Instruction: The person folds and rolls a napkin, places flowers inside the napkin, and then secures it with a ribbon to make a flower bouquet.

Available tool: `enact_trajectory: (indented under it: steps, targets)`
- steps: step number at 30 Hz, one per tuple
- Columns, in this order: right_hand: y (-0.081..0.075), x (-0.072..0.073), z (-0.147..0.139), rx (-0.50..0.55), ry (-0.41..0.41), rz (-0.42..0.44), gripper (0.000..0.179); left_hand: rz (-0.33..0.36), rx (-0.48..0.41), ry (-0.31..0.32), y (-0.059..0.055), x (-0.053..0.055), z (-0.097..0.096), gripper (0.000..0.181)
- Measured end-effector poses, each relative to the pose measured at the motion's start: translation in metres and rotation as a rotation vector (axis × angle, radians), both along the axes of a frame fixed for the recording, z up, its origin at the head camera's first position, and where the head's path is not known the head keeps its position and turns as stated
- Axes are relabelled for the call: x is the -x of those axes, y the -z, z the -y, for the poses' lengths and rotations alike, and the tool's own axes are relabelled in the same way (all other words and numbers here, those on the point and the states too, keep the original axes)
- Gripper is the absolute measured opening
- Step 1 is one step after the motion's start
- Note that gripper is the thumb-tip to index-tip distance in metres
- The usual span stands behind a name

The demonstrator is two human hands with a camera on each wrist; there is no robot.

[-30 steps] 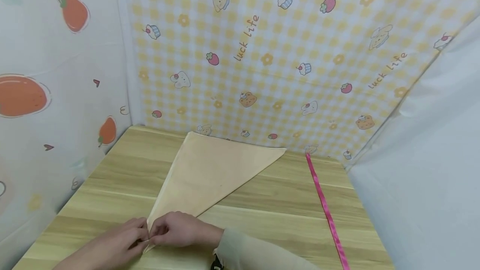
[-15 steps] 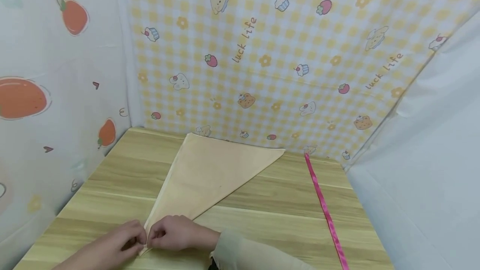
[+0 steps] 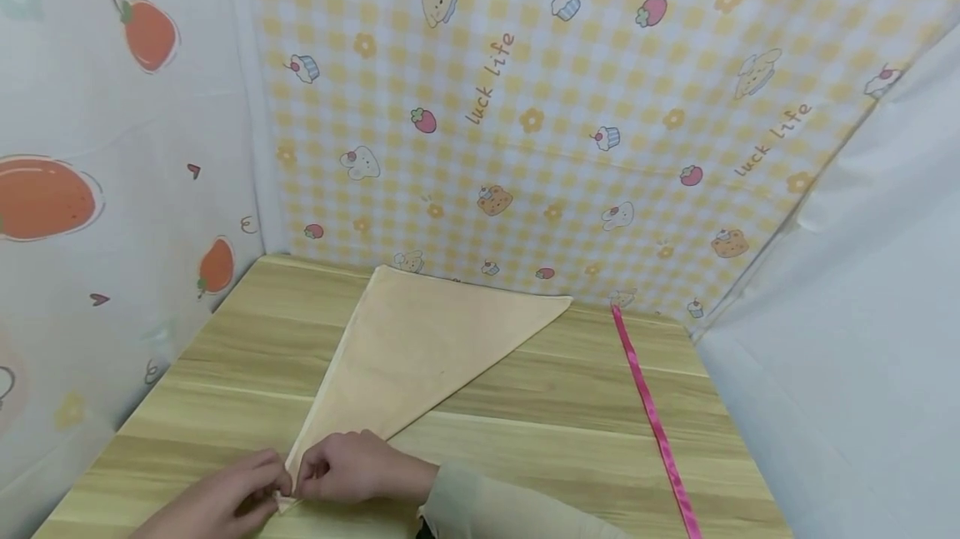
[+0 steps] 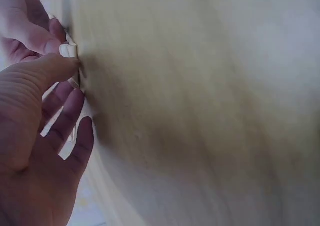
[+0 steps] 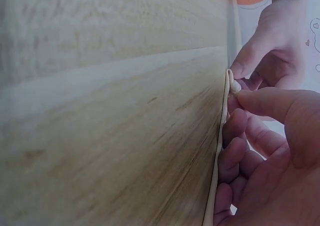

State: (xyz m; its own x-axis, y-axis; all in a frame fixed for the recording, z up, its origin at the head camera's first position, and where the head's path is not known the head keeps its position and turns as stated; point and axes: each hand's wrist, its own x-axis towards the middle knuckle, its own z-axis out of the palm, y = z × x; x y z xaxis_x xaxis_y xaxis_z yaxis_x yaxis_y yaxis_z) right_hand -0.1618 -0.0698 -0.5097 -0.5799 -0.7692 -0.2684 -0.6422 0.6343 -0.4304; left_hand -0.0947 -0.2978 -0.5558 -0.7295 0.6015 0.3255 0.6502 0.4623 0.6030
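Note:
A peach-coloured cloth (image 3: 420, 347) lies flat on the table, folded into a triangle with its wide end at the back. Its narrow near corner is between my two hands. There my left hand (image 3: 225, 493) pinches the tip between thumb and fingers. Right beside it, my right hand (image 3: 356, 468) pinches the cloth with the knuckles bent. Close up in the right wrist view, a small fold of cloth (image 5: 230, 78) stands up at the thumbs. In the left wrist view the folded edge (image 4: 70, 50) shows by the left thumb, while the other fingers spread loosely below.
A long pink ribbon (image 3: 651, 414) runs from the back to the front on the right of the wooden table (image 3: 570, 456). A yellow checked curtain (image 3: 562, 89) closes off the back. Printed white cloth (image 3: 127, 131) hangs at the left, plain white cloth (image 3: 847, 372) at the right.
Both hands have shifted slightly toward the near tip of the cloth, the left one a little closer to the table's front. The rest of the cloth and the ribbon stay put.

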Motion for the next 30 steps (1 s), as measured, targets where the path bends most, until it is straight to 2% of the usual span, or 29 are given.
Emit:
enact_trajectory:
  steps: [2,4,13,18,25,30]
  targets:
    - [-0.0001,-0.0003,-0.0004,-0.002,0.003,-0.010,0.013,-0.056,0.005,0.004,0.0012,0.0003,-0.0001,0.037]
    - [0.0000,-0.0006,-0.0003,-0.005,0.011,-0.011,0.013,-0.081,0.017,0.006,0.0015,0.0008,0.0001,0.037]
    - [0.0010,-0.0040,0.0022,-0.019,0.031,-0.027,0.012,-0.057,0.096,-0.024,-0.0027,0.0034,0.0019,0.022]
    - [-0.0007,-0.0072,0.0032,-0.027,0.039,-0.035,0.012,-0.048,0.094,-0.035,-0.0043,0.0038,0.0002,0.024]
    - [-0.0017,-0.0081,0.0049,-0.038,0.028,-0.096,0.013,-0.005,0.091,-0.075,-0.0037,0.0019,-0.0027,0.028]
    - [-0.0035,-0.0095,0.0054,-0.042,0.043,-0.113,0.013,-0.069,0.080,-0.044,-0.0009,0.0030,-0.0011,0.030]
